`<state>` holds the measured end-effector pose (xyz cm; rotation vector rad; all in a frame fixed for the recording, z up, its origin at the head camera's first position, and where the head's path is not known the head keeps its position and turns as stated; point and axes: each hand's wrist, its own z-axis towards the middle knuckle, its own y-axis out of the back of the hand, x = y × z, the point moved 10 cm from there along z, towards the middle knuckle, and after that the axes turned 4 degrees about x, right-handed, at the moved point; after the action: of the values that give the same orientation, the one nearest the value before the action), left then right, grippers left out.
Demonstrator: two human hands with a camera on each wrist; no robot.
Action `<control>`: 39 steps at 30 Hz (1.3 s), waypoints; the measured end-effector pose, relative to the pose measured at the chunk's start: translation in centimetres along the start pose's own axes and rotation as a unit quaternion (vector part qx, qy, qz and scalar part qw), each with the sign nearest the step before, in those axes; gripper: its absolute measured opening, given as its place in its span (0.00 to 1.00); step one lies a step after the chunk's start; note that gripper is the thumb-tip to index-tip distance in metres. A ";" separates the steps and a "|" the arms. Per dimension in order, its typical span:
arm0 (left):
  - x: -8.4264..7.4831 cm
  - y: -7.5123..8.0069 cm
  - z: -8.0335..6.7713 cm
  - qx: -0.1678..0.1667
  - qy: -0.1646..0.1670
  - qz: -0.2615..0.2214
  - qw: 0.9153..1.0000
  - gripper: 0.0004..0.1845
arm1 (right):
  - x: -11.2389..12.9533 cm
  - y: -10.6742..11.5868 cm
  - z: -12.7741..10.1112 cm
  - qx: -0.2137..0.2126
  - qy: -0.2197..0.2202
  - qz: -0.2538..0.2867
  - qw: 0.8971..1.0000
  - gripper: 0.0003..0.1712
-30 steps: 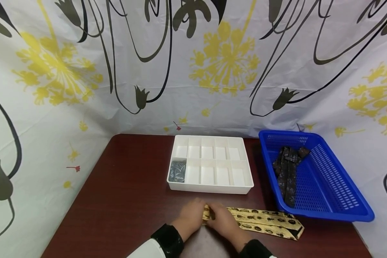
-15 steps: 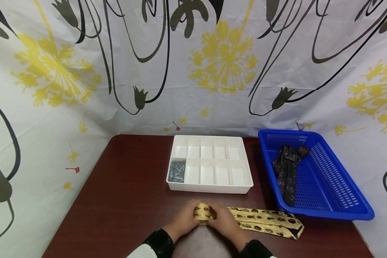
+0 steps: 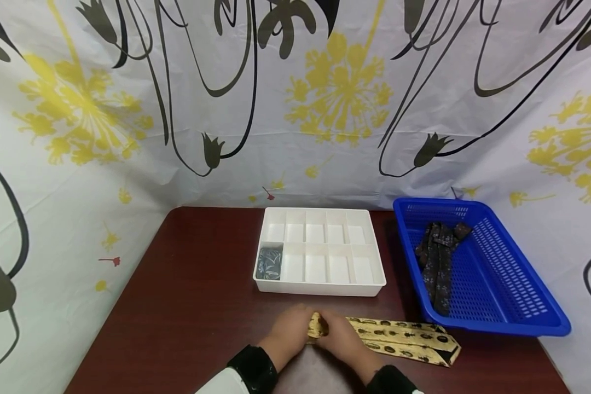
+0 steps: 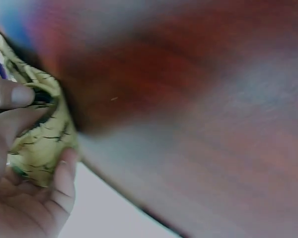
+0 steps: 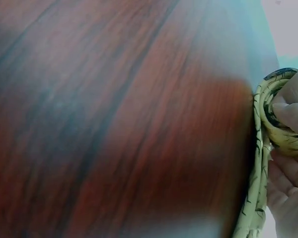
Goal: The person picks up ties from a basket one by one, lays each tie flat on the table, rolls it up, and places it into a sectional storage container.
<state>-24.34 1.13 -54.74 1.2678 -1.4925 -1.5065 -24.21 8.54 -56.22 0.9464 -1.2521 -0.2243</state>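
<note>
While tie (image 3: 399, 340) lies on table (image 3: 187, 312), both hands' fingers (image 4: 64, 173) pinch its rolled end.

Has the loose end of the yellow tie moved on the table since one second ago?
No, hardly: the yellow tie has its loose end at the same spot below the blue basket front edge, allowing for slight camera shift.

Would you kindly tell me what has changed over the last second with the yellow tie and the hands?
Both hands, left hand and right hand, keep gripping the yellow tie, rolling its end towards the flat tail, which has shortened slightly. The white organizer, blue basket and dark tie stayed put.
</note>
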 end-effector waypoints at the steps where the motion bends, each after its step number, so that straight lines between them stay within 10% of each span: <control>1: -0.1 0.0 0.1 0.007 0.009 0.010 1.000 0.12 | 0.1 0.0 0.0 0.000 -0.001 0.003 1.000 0.36; 8: -0.7 0.4 0.3 0.027 0.031 0.049 0.998 0.14 | 0.2 0.1 -0.2 -0.005 -0.011 0.010 1.000 0.36; 15: 0.5 -0.6 -0.4 -0.015 -0.032 -0.060 0.998 0.29 | -0.3 -0.2 -0.3 -0.007 -0.019 0.013 1.000 0.33; 24: 2.5 -1.5 -0.9 -0.066 -0.082 -0.287 0.952 0.31 | -0.8 -0.2 -0.4 -0.024 -0.010 0.025 0.999 0.31; 32: 1.1 -0.5 -0.5 -0.069 -0.090 -0.171 0.979 0.21 | -0.9 0.1 -0.4 -0.039 -0.007 0.002 0.999 0.31; 39: -0.1 -0.3 -0.1 -0.009 -0.010 -0.039 0.999 0.15 | -0.8 0.0 -0.7 -0.020 -0.015 -0.013 1.000 0.34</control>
<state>-24.19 1.26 -54.97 1.3176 -1.4533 -1.5836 -23.90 9.34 -56.76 0.9277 -1.2590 -0.2849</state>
